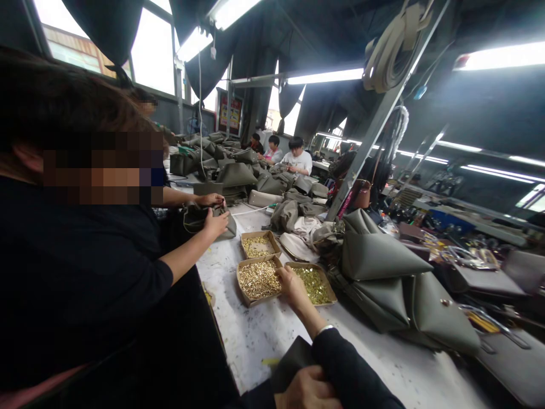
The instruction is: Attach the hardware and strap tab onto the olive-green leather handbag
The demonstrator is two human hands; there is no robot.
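My right hand (292, 286) reaches out over the white worktable (264, 335) and rests where two cardboard trays meet. One tray holds brass-coloured rivets (258, 279); the other holds greenish-gold small parts (315, 285). The fingertips curl down at the rim of the rivet tray, and whether they pinch anything is hidden. My left hand (307, 391) stays low near my body, closed on a dark leather piece (293, 359). A third tray of small metal parts (259, 245) stands just behind.
A co-worker in black sits close on my left, both hands (215, 213) on an olive bag. Olive bags (383, 267) are piled to the right of the trays and along the table. More people work at the far end. A slanted metal post (366, 147) rises behind the bags.
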